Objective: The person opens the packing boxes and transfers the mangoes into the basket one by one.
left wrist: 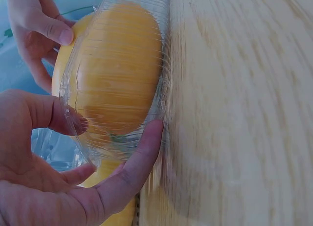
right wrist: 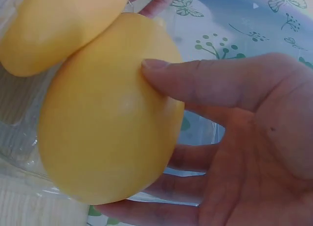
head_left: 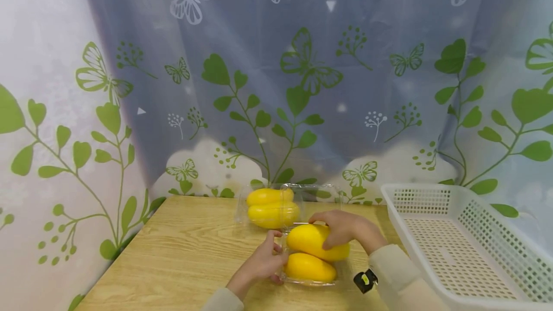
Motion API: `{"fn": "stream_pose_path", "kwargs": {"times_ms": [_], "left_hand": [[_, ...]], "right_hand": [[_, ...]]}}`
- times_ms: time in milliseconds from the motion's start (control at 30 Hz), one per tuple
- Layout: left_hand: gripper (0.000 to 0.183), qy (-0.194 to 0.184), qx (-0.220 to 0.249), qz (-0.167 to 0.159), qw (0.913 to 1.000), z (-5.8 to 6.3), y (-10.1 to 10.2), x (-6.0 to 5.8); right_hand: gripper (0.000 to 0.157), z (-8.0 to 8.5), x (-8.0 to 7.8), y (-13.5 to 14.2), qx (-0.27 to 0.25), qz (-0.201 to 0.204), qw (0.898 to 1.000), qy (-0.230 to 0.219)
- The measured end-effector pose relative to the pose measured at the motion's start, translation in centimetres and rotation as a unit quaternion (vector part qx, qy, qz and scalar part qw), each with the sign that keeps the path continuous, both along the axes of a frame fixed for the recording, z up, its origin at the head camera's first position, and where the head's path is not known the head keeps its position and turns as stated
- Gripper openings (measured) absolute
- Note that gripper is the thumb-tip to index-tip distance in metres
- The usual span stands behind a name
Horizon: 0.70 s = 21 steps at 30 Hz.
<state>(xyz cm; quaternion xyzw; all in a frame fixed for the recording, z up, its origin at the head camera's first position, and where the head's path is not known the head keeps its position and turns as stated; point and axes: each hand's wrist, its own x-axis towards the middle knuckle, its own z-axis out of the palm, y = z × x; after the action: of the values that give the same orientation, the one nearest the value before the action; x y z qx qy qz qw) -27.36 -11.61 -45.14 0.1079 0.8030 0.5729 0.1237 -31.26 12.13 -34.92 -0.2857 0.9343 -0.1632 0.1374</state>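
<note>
Right grip [head_left: 343,229] clamped round smooth, oval yellow fruit [right wrist: 110,118]; left grip [head_left: 264,259] pinching clear, ribbed plastic box [left wrist: 124,148]

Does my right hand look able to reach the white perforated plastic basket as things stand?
Probably yes: the basket stands to the right, with nothing apparent between, though your right hand holds a smooth oval yellow fruit, so it isn't free.

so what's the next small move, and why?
Probably have the right grip settle the held mango beside the other mango in the clear box: the left grip pinches the box's end, and the rear mangoes lie side by side.
</note>
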Motion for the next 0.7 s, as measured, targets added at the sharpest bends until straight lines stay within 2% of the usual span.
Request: {"fn": "stream_pose_path", "kwargs": {"times_ms": [200, 700], "left_hand": [[0.068, 0.000, 0.001, 0.002, 1.0000, 0.0, 0.0, 0.0], [0.068, 0.002, -0.002, 0.001, 1.0000, -0.2, 0.0, -0.1]], "right_hand": [[0.068, 0.6, -0.1, 0.2, 0.017, -0.001, 1.000, -0.023], [0.068, 1.2, -0.3, 0.9, -0.004, 0.008, 1.000, -0.010]]}}
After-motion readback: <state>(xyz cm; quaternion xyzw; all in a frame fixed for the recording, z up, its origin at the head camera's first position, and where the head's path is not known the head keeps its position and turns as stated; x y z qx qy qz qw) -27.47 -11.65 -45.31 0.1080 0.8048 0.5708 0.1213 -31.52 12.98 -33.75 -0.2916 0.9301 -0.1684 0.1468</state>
